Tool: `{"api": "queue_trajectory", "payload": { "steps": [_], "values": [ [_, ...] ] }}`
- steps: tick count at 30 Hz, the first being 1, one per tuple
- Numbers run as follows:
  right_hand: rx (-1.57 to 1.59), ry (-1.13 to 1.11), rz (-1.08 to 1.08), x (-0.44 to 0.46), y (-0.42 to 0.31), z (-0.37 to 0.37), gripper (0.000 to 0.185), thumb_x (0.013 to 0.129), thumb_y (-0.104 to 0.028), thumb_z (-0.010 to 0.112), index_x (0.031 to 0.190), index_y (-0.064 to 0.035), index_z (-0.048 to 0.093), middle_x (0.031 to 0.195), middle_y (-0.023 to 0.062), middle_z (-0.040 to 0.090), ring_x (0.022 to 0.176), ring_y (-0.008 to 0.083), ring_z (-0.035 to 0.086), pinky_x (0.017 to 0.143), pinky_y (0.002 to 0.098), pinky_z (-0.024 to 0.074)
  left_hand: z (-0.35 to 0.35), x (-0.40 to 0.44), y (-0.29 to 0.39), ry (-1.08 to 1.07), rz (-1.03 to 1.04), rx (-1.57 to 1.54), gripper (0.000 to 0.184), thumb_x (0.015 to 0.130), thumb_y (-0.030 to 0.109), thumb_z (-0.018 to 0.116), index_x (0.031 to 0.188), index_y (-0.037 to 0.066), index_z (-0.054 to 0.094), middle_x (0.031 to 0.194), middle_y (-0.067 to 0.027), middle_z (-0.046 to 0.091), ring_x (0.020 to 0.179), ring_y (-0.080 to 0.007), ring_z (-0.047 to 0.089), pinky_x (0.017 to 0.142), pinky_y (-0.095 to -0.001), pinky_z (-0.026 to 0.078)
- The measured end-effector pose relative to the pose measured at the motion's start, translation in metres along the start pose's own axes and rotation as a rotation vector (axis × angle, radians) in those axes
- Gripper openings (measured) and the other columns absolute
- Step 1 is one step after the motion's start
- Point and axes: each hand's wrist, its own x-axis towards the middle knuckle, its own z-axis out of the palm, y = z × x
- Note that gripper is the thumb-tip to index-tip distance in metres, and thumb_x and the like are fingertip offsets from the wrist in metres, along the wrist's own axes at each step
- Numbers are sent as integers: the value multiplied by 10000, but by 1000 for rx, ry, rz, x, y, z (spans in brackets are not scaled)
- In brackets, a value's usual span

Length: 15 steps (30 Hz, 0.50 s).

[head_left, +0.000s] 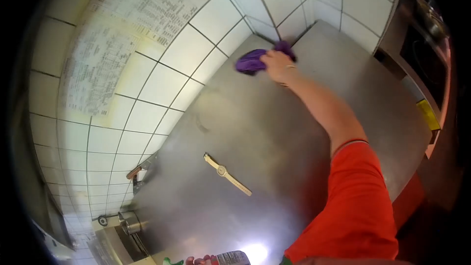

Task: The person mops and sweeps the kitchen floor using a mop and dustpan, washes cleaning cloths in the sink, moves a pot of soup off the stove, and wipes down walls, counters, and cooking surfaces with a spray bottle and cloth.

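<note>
Far out on the steel counter [245, 122], near the tiled corner, my right hand [278, 66] presses on a crumpled purple cloth [251, 62]. Its fingers are closed over the cloth, which bunches out on both sides. At the bottom edge of the view, my left hand [200, 260] grips a bottle [232, 258] with a printed label and a green part that looks like a spray head. Only its fingertips show. Between the two hands, a wristwatch [222, 171] with a pale strap lies stretched out flat on the counter.
White tiled walls [162, 83] border the counter, with printed sheets [100, 68] on the left one. By the left wall lies a wooden-handled knife [133, 172]. A metal pot [129, 223] stands lower left. At right are a dark appliance [424, 59] and a yellow item [428, 115].
</note>
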Motion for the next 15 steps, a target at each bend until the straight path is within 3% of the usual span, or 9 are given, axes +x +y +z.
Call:
{"api": "queue_trajectory", "payload": {
  "steps": [1, 3, 4, 6, 11, 14, 15],
  "values": [
    [-97, -54, 128, -12, 27, -24, 294, 733, -101, 493, 1025, -107, 529, 1008, 151, 491, 941, 322, 499, 804, 410, 414, 6, -5, 1, 4, -2, -8, 358, 809, 248, 558, 1112, 106, 430, 913, -84, 515, 976, -298, 489, 885, -477, 404],
    [-71, 51, 269, -64, 65, -73, 325, 724, -109, 510, 1048, -107, 503, 1034, 159, 471, 970, 330, 480, 821, 408, 404, -1, -20, 7, -3, -23, -36, 376, 787, 231, 593, 1105, 104, 439, 907, -82, 508, 977, -304, 490, 880, -486, 408],
    [-113, -24, 404, -94, 67, -110, 341, 732, -121, 507, 1072, -102, 482, 1065, 165, 454, 991, 344, 465, 846, 407, 390, -4, -28, 6, 19, -14, -3, 365, 781, 227, 598, 1088, 105, 442, 914, -79, 505, 964, -299, 494, 881, -478, 408],
    [-116, 160, 458, -168, 104, -138, 311, 758, -111, 470, 1068, -100, 490, 1068, 171, 468, 1002, 360, 452, 848, 421, 381, -9, -46, 7, 4, -22, -143, 332, 768, 195, 602, 1054, 106, 461, 920, -73, 505, 935, -288, 500, 886, -473, 404],
    [-257, 130, 772, -377, 125, -231, 425, 757, -50, 448, 1180, -33, 415, 1240, 213, 360, 1124, 373, 366, 944, 400, 310, -24, -59, -13, -155, -27, -276, 271, 749, 128, 550, 1007, 107, 473, 916, -55, 527, 846, -216, 517, 850, -454, 416],
    [-274, 130, 955, -508, 144, -262, 436, 746, -55, 481, 1169, -3, 391, 1200, 215, 389, 1093, 358, 402, 912, 397, 348, -27, -65, -21, -265, 40, -313, 245, 767, 102, 571, 997, 77, 490, 900, -58, 545, 805, -214, 532, 804, -427, 438],
    [-212, -29, 1127, -543, 143, -274, 380, 762, -85, 483, 1129, 3, 431, 1146, 214, 441, 1044, 354, 444, 879, 390, 374, -31, -65, -24, -298, 44, -291, 239, 772, 99, 568, 996, 75, 491, 891, -62, 548, 802, -217, 533, 798, -421, 440]
  ]
}}
